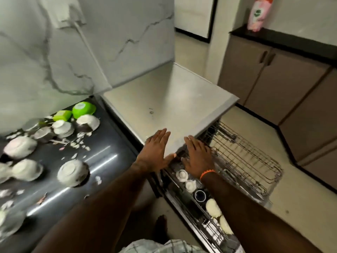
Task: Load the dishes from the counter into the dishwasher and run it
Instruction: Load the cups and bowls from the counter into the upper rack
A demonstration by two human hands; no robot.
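Observation:
Several white bowls [73, 172] and cups lie upside down on the dark counter [102, 161] at the left, with a green bowl [83, 109] and a green box [62, 115] near the wall. The dishwasher [164, 106] has a steel top; its upper rack [246, 161] is pulled out to the right. A lower rack [209, 221] holds white cups [181, 175], a dark mug [200, 195] and white plates [213, 209]. My left hand [156, 152] is flat, fingers straight, over the dishwasher's front corner. My right hand [198, 157] is flat with spread fingers above the rack's left end.
A marble wall [54, 52] backs the counter. Brown cabinets [273, 88] with a black top stand across the tiled floor [300, 207] at the right, with a pink packet [259, 14] on top. White crumbs are scattered on the counter. My bare foot [161, 227] shows below.

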